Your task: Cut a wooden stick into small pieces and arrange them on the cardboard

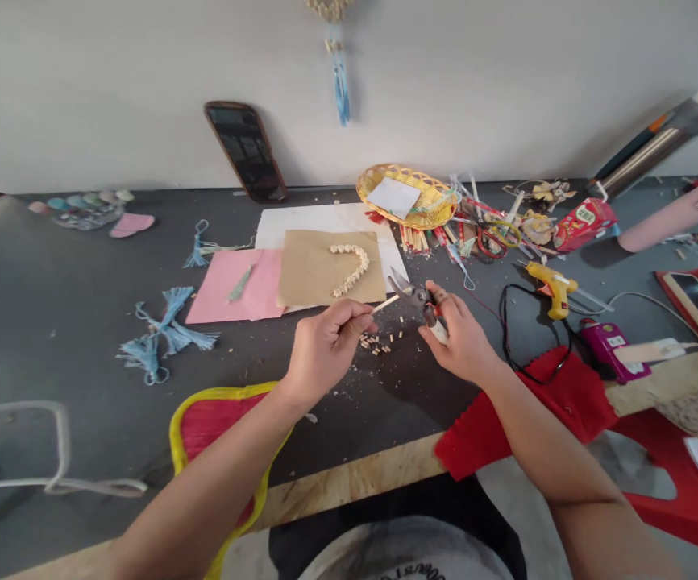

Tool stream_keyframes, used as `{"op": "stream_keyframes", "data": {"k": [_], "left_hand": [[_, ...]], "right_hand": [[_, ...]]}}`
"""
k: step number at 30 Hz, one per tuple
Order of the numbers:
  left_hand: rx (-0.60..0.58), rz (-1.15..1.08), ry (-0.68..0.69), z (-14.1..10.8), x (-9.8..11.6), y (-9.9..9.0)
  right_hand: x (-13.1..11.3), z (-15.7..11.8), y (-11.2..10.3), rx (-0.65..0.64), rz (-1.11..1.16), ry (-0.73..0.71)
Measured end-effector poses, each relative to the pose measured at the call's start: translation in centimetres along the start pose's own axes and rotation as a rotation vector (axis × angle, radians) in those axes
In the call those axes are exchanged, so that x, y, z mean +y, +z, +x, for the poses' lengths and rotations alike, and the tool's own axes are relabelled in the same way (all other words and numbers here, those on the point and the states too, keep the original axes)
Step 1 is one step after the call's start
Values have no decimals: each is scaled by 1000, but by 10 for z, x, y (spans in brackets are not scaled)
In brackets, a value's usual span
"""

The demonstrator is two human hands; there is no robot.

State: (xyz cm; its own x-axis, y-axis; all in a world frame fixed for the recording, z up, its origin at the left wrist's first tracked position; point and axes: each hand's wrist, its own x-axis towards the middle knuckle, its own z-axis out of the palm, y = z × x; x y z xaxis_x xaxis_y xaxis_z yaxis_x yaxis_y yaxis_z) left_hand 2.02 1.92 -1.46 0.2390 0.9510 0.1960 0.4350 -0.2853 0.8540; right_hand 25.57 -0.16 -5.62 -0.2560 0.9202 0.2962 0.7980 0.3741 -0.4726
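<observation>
My left hand (332, 346) pinches a thin pale stick (385, 304), whose far end points at the blades of the pruning shears. The shears (410, 295), with dark metal blades and a white handle part, are gripped by my right hand (459, 332); their blades look parted, and whether they touch the stick is unclear. Below the stick, several short cut pieces (376, 346) lie scattered on the dark table. A curved chain of small pale pieces (358, 270) rests on brown paper (305, 270) just behind my hands.
A yellow basket (379, 203) stands at the back, beside loose sticks and scissors (491, 240). On the right are a yellow glue gun (551, 288), a purple power block (615, 351) and red cloth (482, 431). Blue tassels (173, 330) and pink paper (216, 286) lie left; a phone (246, 151) leans on the wall.
</observation>
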Motion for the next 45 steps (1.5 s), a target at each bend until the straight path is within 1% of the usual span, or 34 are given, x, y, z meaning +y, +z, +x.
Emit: {"op": "stream_keyframes", "data": {"k": [3,7,9,12,15,17,20,23,25,33,39,42,43,45], "left_hand": [[-80,-90,-50,3,2,-3],[-245,-320,-171,6,-1,-7],[-302,-421,-224,6,-4,-7],[-314,-471,-263,6,-7,-7],[-302,-482,-290,7,-4,-8],[-319,-529,-329,7,-1,-9],[-391,-628,-391,8,0,-9],[-470,-699,-433,9,-3,-9],[-499,-719,-453,10,-5,-10],[-568,-754,-532,13,-6,-13],[-628,-802,-574,14,-10,-15],[-611,-793,-564,15,-12,-15],[-590,-773,-549,15,-12,-14],[-503,-697,-482,15,-11,-12]], "right_hand": [[1,1,-4,-37,29,-34],[1,2,-9,-59,39,-70],[1,3,-10,-59,42,-75],[-1,2,-10,-48,50,-56],[-4,0,-9,-30,36,-32],[-4,-1,-9,-31,17,-26],[0,0,-9,-40,0,-48],[7,3,-8,-29,-7,-113],[11,4,-7,-21,-19,-150],[14,4,-7,-44,2,-188],[10,3,-6,-41,38,-146],[5,2,-6,-50,35,-100],[4,2,-6,-52,28,-81],[2,2,-5,-48,13,-39]]}}
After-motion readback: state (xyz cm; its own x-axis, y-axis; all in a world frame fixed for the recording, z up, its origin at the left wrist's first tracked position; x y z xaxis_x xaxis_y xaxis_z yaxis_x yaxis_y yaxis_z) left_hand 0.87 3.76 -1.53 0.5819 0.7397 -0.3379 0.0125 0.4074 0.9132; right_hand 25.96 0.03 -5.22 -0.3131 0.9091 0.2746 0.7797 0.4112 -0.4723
